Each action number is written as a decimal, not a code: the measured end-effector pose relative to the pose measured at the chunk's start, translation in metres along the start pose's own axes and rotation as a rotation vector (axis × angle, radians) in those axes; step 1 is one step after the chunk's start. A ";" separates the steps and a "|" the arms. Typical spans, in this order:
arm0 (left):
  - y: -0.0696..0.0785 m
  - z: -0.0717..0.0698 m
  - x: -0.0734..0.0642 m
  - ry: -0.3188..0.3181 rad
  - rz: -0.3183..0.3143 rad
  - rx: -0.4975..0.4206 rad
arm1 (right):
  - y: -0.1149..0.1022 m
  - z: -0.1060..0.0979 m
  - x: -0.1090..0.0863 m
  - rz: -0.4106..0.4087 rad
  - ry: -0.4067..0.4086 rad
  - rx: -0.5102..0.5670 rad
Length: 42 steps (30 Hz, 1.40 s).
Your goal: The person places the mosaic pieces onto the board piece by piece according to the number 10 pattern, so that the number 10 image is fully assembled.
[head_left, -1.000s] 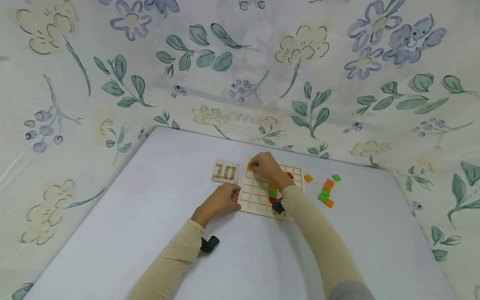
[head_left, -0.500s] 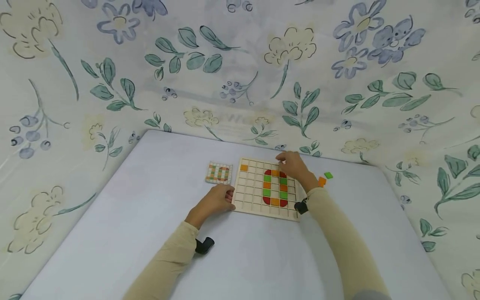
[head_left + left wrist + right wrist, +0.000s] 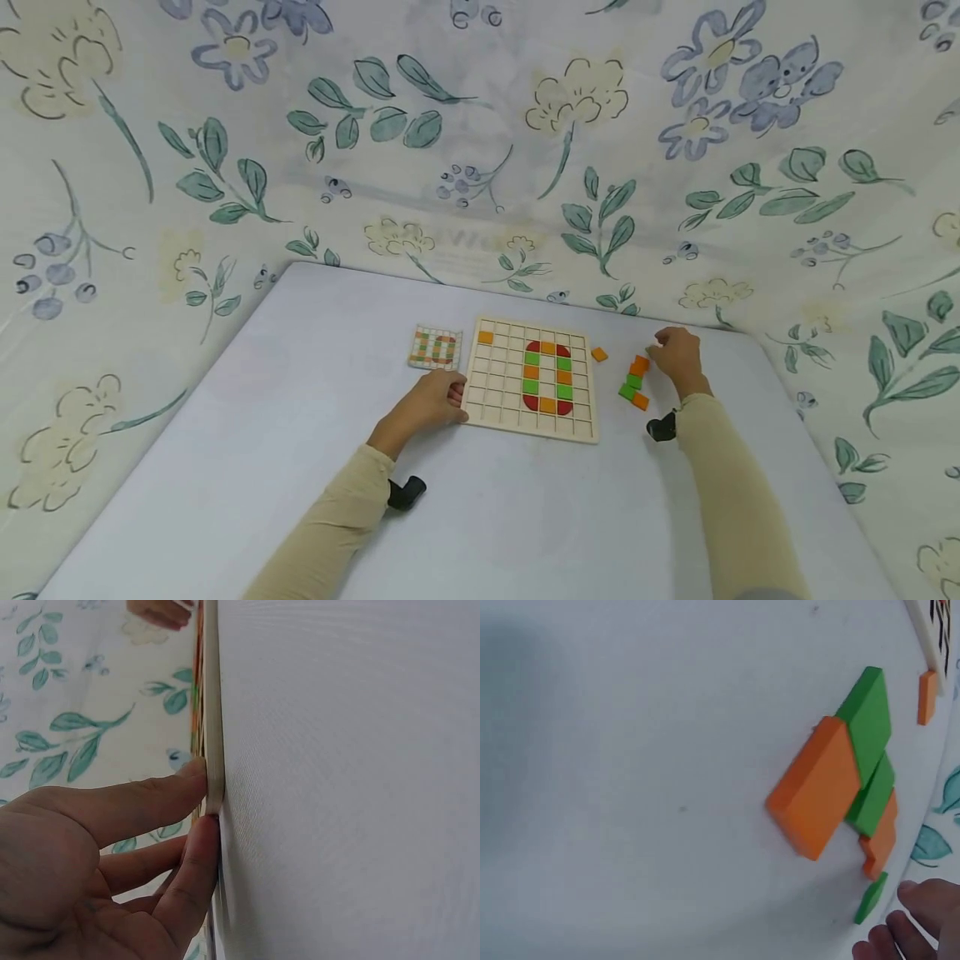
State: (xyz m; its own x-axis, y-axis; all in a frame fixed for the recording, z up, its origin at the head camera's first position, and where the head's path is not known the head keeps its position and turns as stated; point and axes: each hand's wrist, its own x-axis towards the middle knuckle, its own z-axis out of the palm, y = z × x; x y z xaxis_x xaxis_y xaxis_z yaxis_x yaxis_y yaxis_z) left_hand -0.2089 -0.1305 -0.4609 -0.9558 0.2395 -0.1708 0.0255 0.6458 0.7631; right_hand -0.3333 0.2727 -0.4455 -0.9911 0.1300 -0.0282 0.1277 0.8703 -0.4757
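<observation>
My left hand (image 3: 429,402) pinches the near-left corner of a wooden grid board (image 3: 491,408); the left wrist view shows the thumb (image 3: 161,801) and a finger at that corner. On the board, red, green and orange tiles form an upright rounded ring, and a lone orange tile (image 3: 486,337) sits in the upper left. My right hand (image 3: 679,357) is right of the board with loosely bent fingers, holding nothing visible. Its fingertips are right beside a small green tile (image 3: 871,898) in the right wrist view; the hand hides that tile in the head view.
A small pattern card (image 3: 435,348) with coloured squares lies left of the board. Loose orange and green tiles (image 3: 634,382) lie in a touching line near my right hand. Another orange tile (image 3: 598,354) lies by the board's right edge. A floral cloth (image 3: 465,150) hangs behind the white table (image 3: 510,517).
My right hand let go of the orange tile in the board's upper left and moved right across the board to the loose tiles. My left hand stays at the corner. The head view shifted slightly.
</observation>
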 end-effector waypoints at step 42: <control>0.003 -0.001 -0.004 0.011 0.005 0.014 | -0.155 0.079 -0.029 -0.599 -0.179 0.110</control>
State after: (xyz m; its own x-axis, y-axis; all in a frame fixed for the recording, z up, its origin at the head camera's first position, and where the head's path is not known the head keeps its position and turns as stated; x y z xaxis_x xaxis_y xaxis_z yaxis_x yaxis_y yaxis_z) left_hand -0.2056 -0.1306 -0.4573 -0.9587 0.2353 -0.1598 0.0346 0.6543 0.7554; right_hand -0.3273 0.0963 -0.4406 -0.8814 -0.4544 0.1292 -0.4465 0.7120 -0.5419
